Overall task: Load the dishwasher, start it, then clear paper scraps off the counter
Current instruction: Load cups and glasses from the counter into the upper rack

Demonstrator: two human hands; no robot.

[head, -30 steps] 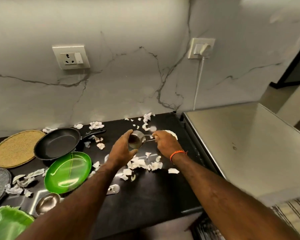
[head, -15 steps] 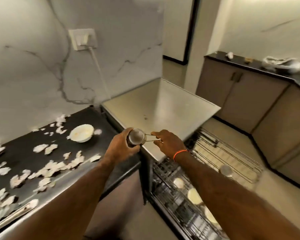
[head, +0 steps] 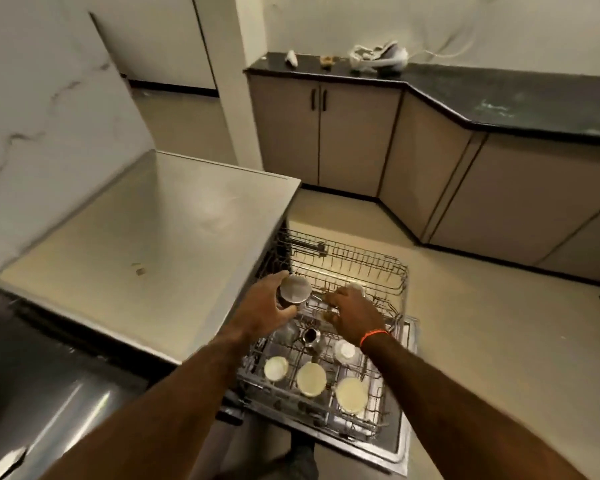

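Both forearms bare, no sleeves. Thin orange band (head: 374, 336) round right wrist. Left wrist bare. Dark trousers (head: 303, 455) visible below.

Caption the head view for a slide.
Both hands hold a small steel pot over the open dishwasher's racks.

text: none legible | labels: none | brands: none | numbers: none | signs: none
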